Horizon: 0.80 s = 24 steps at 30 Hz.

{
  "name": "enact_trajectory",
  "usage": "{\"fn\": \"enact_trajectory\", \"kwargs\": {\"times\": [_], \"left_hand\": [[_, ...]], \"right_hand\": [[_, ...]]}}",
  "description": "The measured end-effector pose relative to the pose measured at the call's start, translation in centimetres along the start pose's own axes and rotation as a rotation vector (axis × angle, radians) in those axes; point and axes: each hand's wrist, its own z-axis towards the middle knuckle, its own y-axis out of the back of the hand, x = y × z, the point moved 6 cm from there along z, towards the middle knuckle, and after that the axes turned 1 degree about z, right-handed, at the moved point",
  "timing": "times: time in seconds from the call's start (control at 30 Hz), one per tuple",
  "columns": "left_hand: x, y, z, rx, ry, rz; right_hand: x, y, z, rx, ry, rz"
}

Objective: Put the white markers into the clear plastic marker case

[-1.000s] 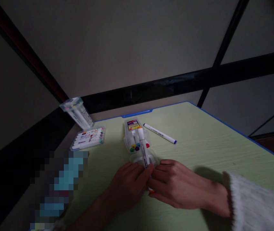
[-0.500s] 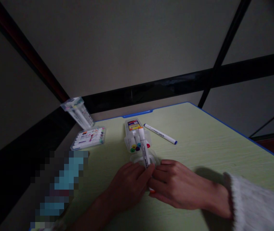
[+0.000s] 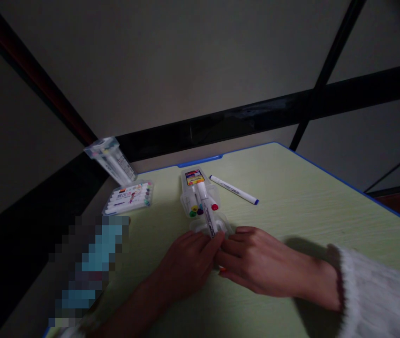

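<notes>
A white marker [image 3: 208, 214] with orange ends points up and away from me, its lower part between my two hands. My left hand [image 3: 191, 260] is closed on it, thumb pressed along the barrel. Fingers curled, my right hand [image 3: 251, 263] grips it near the lower orange end. Just beyond, a clear plastic marker case [image 3: 185, 188] lies opened, holding several markers with coloured ends, among them a red-ended marker [image 3: 214, 206]. To its right a blue-ended marker [image 3: 234, 190] lies loose on the table.
The pale green table [image 3: 308, 206] has a blue edge. At the left lies a flat marker pack [image 3: 129, 197], and behind it leans a clear container of markers [image 3: 113, 162]. A pixelated patch covers the left edge. Wall panels stand behind the table.
The marker's upper end has tipped slightly left and away, staying between both hands. The whole scene sits a little higher in view.
</notes>
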Motion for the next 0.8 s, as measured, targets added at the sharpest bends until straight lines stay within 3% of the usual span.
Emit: {"fn": "enact_trajectory", "kwargs": {"times": [0.23,0.5,0.8], "left_hand": [[0.29,-0.33,-0.02,0.066,0.026,-0.028],[-0.02,0.15,0.16,-0.002,-0.018,0.043],[-0.05,0.12,0.17,0.003,-0.021,0.010]], "right_hand": [[0.03,0.06,0.07,-0.002,-0.002,0.015],[0.04,0.03,0.01,-0.020,0.020,-0.010],[0.13,0.08,-0.08,-0.034,0.027,-0.022]]}}
